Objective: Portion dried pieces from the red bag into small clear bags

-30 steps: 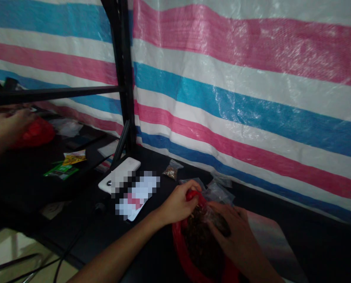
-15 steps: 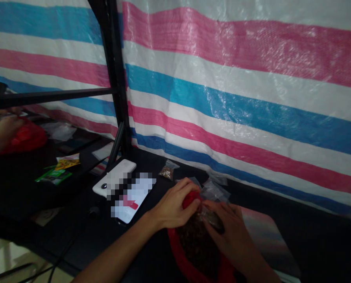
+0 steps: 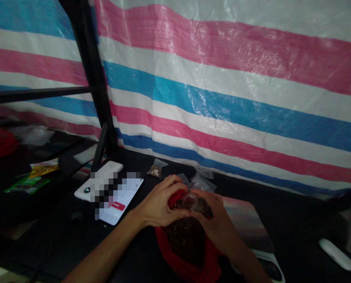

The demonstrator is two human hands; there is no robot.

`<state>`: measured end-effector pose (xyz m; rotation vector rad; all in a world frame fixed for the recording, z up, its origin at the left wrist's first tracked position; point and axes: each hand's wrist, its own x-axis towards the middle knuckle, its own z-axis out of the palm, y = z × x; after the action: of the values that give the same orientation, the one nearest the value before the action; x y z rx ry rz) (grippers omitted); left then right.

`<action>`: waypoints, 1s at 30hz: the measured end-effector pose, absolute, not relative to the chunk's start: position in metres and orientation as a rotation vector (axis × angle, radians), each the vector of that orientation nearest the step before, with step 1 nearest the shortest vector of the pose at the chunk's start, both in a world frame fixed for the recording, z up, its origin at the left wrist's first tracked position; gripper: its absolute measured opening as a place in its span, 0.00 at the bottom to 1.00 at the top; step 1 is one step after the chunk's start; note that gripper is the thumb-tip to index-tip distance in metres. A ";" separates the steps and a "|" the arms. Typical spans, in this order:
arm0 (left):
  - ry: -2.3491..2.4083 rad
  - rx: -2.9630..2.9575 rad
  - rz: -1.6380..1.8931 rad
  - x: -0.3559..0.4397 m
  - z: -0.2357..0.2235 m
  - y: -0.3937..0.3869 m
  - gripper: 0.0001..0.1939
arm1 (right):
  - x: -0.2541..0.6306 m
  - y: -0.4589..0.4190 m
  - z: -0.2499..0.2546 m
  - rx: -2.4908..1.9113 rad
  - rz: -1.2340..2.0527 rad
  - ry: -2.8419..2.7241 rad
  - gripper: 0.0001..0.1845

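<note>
My left hand [image 3: 156,202] curls around a small red cup-like thing [image 3: 175,199], with brown bits at its mouth. My right hand [image 3: 215,222] is closed on a small clear plastic bag [image 3: 196,202] holding brown bits. The two hands meet, so the cup-like thing's mouth lies against the bag's opening. Directly below them stands an open red plastic bag [image 3: 166,251] filled with a dark brown, loose material [image 3: 185,241]. Behind my hands lie several clear plastic bags [image 3: 202,183]. Farther left is a small filled zip bag [image 3: 156,169] of brown bits.
A flat scale with a shiny plate [image 3: 246,220] sits right of my hands. On the left lie a lit phone [image 3: 122,200], a white device [image 3: 107,171], and green [image 3: 28,184] and yellow packets [image 3: 44,168]. A black post [image 3: 94,70] rises before the striped sheet [image 3: 222,90]. A white oblong object [image 3: 336,253] lies far right.
The view has swung to the right. My right hand has tipped the clear bag toward the red cup-like thing, and both hands are closer together. The other person's hands at left are out of view.
</note>
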<state>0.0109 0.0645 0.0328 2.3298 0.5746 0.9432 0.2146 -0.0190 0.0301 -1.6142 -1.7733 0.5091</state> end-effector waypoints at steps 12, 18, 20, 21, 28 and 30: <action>0.450 2.521 1.368 0.014 0.030 0.064 0.12 | 0.206 -0.023 0.031 -1.207 0.867 -1.520 0.18; 0.477 2.433 1.313 0.018 0.029 0.055 0.15 | 0.200 -0.022 0.031 -1.207 0.820 -1.503 0.21; 0.493 2.433 1.288 0.018 0.029 0.053 0.17 | 0.208 -0.021 0.036 -1.200 0.787 -1.485 0.21; 0.506 2.444 1.287 0.018 0.029 0.053 0.19 | 0.216 -0.022 0.039 -1.211 0.746 -1.473 0.21; 0.622 2.497 1.377 0.014 0.027 0.058 0.14 | 0.317 -0.057 0.052 -1.630 0.126 -1.434 0.22; 0.621 2.508 1.393 0.013 0.027 0.060 0.13 | 0.335 -0.066 0.046 -1.730 0.049 -1.504 0.21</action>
<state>0.0135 0.0599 0.0275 2.5078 0.6211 1.3929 0.3351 -0.0661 0.0460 -1.7301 -1.5035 0.0491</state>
